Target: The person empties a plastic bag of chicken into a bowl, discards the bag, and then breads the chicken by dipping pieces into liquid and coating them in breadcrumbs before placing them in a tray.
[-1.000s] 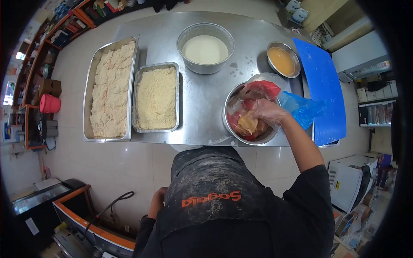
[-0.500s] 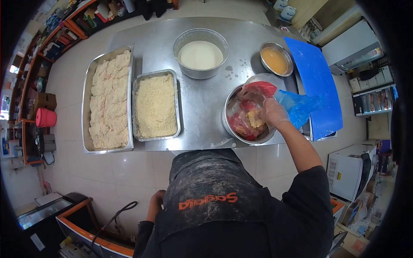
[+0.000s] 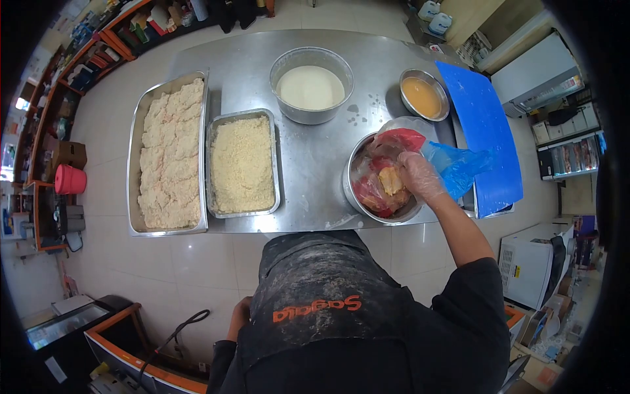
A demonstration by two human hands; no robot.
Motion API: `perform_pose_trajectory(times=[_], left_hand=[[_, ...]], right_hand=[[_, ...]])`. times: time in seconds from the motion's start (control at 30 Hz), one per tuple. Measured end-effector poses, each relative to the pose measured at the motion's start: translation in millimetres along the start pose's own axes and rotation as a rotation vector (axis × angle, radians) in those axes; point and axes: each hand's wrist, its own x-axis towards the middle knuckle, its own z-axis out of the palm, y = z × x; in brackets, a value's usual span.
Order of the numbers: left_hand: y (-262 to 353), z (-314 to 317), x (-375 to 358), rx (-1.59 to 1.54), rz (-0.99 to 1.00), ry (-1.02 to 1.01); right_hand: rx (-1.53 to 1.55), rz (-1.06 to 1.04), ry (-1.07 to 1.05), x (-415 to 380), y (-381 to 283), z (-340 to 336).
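In a clear plastic glove, my right hand (image 3: 423,177) is over the right side of a round metal pot (image 3: 346,187), fingers closed on the edge of a clear and red plastic bag (image 3: 401,136). The bag lines the pot, and a yellowish piece of food (image 3: 392,180) lies in it near my fingers. Blue plastic (image 3: 459,165) spreads out behind this hand. My left hand (image 3: 241,308) hangs low beside my dark, flour-dusted apron (image 3: 321,269), away from the table. Its fingers are mostly hidden.
On the metal table (image 3: 308,197) stand a long tray of coated pieces (image 3: 136,157), a smaller tray of crumbs (image 3: 279,164), a deep pan of whitish liquid (image 3: 312,117) and a bowl of orange liquid (image 3: 448,105). A blue board (image 3: 489,138) lies along the right edge.
My right hand has shifted slightly at the bag, and the yellowish piece shows more plainly. The left hand has barely moved.
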Motion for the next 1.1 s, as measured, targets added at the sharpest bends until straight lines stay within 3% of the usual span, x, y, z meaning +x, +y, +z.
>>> perform_pose_trajectory(times=[0.07, 0.27, 0.47, 0.67, 0.77, 0.87, 0.97, 1.1], left_hand=[[13, 2, -3, 0.023, -0.042, -0.008], [57, 17, -4, 0.132, 0.001, -0.014], [68, 19, 4, 0.189, -0.036, -0.042], [63, 15, 9, 0.215, -0.09, -0.067], [59, 11, 11, 0.228, -0.126, -0.082], [55, 9, 15, 0.243, -0.168, -0.098], [47, 5, 22, 0.267, -0.225, -0.117], [32, -3, 34, 0.304, -0.323, -0.147]], right_hand=[[-0.02, -0.045, -0.013, -3, -9, -5], [-0.014, 0.257, -0.034, -7, -25, 4], [-0.125, 0.395, -0.105, 6, -17, 14], [-0.095, 0.479, -0.142, 5, -30, -12], [-0.072, 0.374, -0.239, 2, -46, -41], [0.052, 0.379, -0.238, -1, -66, -69], [0.332, 0.197, -0.317, -4, -56, -91], [0.64, 0.251, -0.3, 11, -58, -118]])
